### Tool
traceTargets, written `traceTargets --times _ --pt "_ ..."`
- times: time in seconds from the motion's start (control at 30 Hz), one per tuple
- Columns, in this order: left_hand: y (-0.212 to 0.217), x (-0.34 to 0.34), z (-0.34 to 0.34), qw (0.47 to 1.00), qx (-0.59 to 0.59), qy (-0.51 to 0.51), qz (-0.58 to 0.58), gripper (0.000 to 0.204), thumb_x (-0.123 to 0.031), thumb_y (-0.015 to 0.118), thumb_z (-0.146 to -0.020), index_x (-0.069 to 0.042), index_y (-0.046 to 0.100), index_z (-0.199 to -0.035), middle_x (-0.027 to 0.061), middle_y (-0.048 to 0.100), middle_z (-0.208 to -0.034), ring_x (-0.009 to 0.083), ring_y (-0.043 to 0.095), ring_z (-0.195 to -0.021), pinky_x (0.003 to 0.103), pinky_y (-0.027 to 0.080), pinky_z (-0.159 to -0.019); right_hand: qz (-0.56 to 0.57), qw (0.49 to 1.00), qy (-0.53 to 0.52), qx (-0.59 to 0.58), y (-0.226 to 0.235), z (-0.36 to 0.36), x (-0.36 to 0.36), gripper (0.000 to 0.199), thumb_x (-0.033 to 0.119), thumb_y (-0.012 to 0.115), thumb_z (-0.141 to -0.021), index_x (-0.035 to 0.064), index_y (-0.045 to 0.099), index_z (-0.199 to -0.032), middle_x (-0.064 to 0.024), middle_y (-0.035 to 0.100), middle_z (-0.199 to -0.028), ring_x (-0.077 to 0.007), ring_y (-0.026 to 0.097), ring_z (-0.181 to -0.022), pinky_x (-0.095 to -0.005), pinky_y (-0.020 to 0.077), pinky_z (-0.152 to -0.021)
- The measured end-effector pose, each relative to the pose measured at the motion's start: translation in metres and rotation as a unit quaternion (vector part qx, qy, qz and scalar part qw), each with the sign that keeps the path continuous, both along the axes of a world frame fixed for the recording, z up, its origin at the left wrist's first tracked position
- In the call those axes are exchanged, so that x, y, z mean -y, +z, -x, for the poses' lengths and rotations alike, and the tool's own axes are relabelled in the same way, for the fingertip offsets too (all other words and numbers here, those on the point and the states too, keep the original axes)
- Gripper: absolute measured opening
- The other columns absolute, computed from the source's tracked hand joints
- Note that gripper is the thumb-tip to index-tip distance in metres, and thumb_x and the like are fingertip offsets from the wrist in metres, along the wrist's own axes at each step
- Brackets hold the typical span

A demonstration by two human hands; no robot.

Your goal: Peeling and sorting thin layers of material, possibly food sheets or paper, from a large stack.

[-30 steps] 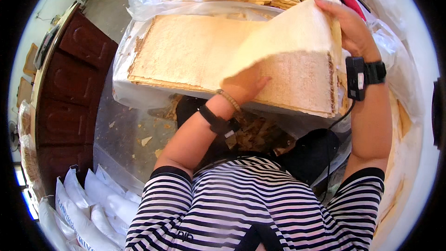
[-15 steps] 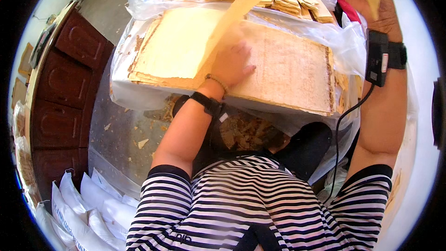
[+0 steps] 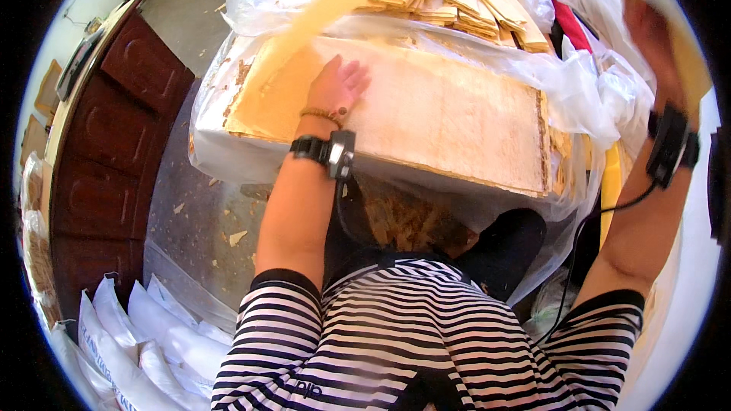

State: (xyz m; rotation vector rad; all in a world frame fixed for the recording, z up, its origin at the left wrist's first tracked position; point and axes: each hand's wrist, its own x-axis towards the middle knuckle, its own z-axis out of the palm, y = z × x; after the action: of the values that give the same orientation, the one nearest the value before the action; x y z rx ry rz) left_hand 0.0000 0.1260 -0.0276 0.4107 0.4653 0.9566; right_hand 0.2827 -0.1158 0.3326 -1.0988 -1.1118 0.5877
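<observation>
A broad stack of thin, pale yellow, brittle-looking sheets [image 3: 449, 114] lies before me on plastic film, its right edge brown and ragged. My left hand [image 3: 336, 85] rests palm down on its left half, fingers stretched out and holding nothing. From the stack's left end a thin yellow sheet [image 3: 324, 11] rises, blurred, past the top of the picture. My right hand [image 3: 653, 42] is raised at the far right, smeared by motion. A yellow strip of sheet shows beside it, and its fingers appear closed on that; the fingertips are not clear.
Folded yellow sheets [image 3: 476, 4] are piled behind the stack. Crumpled clear plastic [image 3: 601, 99] lies at its right. Dark wooden cabinets [image 3: 106, 144] line the left, with white sacks [image 3: 152, 342] at lower left. Flakes [image 3: 237, 237] litter the floor. A cable [image 3: 579, 232] hangs from my right wrist device.
My right hand has swung outward to the right. The lifted sheet has swept leftward over the stack. My left hand has slid left and now lies with its fingers stretched out.
</observation>
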Motion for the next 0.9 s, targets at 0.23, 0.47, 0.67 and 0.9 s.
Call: traceTargets --times 0.23,0.47,0.67,0.9 --pt "-0.001 0.001 0.125 0.991 0.045 0.117 -0.037 0.052 -0.041 0.039 -0.102 -0.003 0.042 -0.137 0.0202 0.049 -0.135 0.036 0.049 -0.125 0.047 0.043 -0.105 0.342 0.934 -0.044 -0.09 -0.198 -0.077 0.083 0.049 0.019 0.068 -0.09 -0.0007 0.053 -0.132 -0.0118 0.064 -0.122 -0.0221 0.064 -0.105 -0.0352 0.0526 -0.094" --pt "0.014 -0.005 0.165 0.998 0.043 0.045 -0.026 0.053 -0.036 0.045 -0.1 0.0 0.043 -0.138 0.0195 0.052 -0.135 0.0332 0.05 -0.125 0.049 0.038 -0.109 0.372 0.918 -0.136 0.022 -0.309 -0.102 0.094 0.048 0.019 0.071 -0.086 -0.0008 0.057 -0.128 -0.0068 0.066 -0.113 -0.018 0.062 -0.097 -0.0319 0.0488 -0.087" --pt "0.029 0.005 0.16 0.936 -0.336 0.1 -0.037 0.029 -0.01 0.059 -0.092 0.002 0.056 -0.118 0.0111 0.066 -0.104 0.0223 0.067 -0.087 0.036 0.06 -0.07 0.395 0.871 -0.254 0.145 -0.302 -0.13 0.087 0.048 0.023 0.068 -0.088 0.0016 0.057 -0.129 -0.0089 0.066 -0.111 -0.0182 0.061 -0.1 -0.0325 0.0478 -0.086" --pt "-0.005 0.111 0.169 0.908 -0.395 0.111 -0.086 0.023 -0.009 0.064 -0.089 0.002 0.064 -0.109 0.0032 0.068 -0.092 0.0107 0.064 -0.08 0.027 0.053 -0.064 0.137 0.803 -0.257 0.519 -0.271 0.03 -0.004 0.048 0.025 0.065 -0.091 0.006 0.054 -0.134 -0.0184 0.057 -0.132 -0.0317 0.053 -0.124 -0.04 0.0425 -0.104"
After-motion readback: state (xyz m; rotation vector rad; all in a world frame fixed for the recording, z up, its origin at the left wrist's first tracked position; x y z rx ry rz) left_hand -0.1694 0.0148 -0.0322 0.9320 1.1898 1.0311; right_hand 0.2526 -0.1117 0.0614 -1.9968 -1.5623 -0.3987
